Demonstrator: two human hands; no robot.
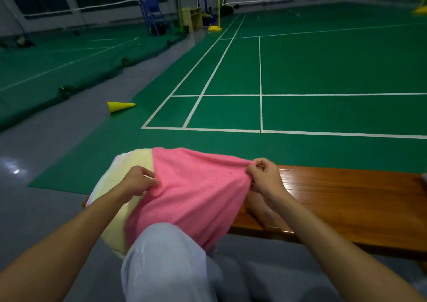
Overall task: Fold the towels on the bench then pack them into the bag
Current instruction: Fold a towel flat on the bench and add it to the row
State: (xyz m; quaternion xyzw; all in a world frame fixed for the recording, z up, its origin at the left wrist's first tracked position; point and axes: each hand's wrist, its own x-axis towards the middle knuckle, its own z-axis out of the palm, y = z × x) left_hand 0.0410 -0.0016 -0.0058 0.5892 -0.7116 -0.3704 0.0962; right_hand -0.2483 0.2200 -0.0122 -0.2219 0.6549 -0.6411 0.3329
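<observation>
Both hands pinch the pink towel's (194, 193) top edge: left hand (138, 181), right hand (263, 174). Keep the edge taut between the fingers, corners matched, before folding.

Towel (194, 190) over knee (161, 251), bench (346, 200) to the right.

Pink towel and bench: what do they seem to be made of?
Pink towel: looks like soft terry cloth, matte, with a nubby pile; it sags between both pinching hands. Bench: likely varnished wood, reddish-brown with visible grain and glossy reflections.
</observation>
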